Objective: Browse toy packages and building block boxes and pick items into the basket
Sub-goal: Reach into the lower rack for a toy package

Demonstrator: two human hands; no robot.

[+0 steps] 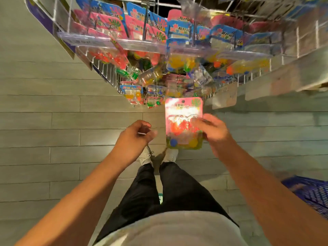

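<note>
A shopper holds a pink toy package (183,121) in front of a display rack (159,45) of carded toys.
Head view: the right hand (212,132) grasps the package's right edge; the left hand (135,137) is clenched around nothing; a blue basket (309,194) sits on the floor at right.

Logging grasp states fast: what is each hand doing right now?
Left hand: fingers curled, nothing clearly held; a thin pale streak at the fingers is too blurred to name.
Right hand: holds the pink toy package by its side.

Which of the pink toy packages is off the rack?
The pink carded toy package held by the right hand; the others stand in the rack's clear tray.
</note>
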